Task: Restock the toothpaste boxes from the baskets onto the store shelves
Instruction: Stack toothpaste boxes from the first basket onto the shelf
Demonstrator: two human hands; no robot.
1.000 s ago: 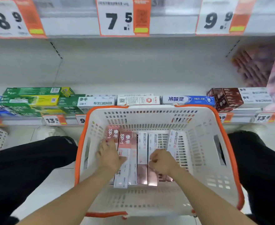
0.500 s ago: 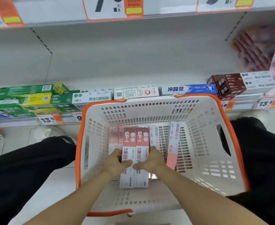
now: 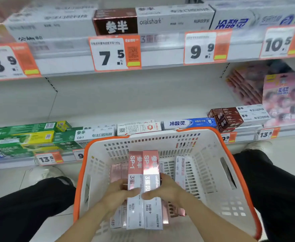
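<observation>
A white basket with an orange rim (image 3: pixel 234 165) stands on the floor between my knees. Inside it, my left hand (image 3: pixel 116 193) and my right hand (image 3: pixel 167 190) grip a pair of pink-and-white SP-1 toothpaste boxes (image 3: pixel 144 172) from either side, thumbs across their tops, lifted above the basket floor. More pink boxes (image 3: pixel 117 172) lie beneath, and one white box (image 3: pixel 180 169) leans on the right inner wall. The low shelf (image 3: pixel 108 109) behind the basket has a wide bare stretch in its middle.
Green, white and blue toothpaste boxes (image 3: pixel 94 134) line the low shelf's front edge; brown boxes (image 3: pixel 227 117) and pink packs sit at its right. Price tags 8.9, 7.5 (image 3: pixel 114 54), 9.9 and 10.5 hang from the shelf above. My dark-trousered knees flank the basket.
Both hands closed in on two SP-1 boxes, pressed them together and raised them. The view tilted upward, showing the upper shelf's boxes.
</observation>
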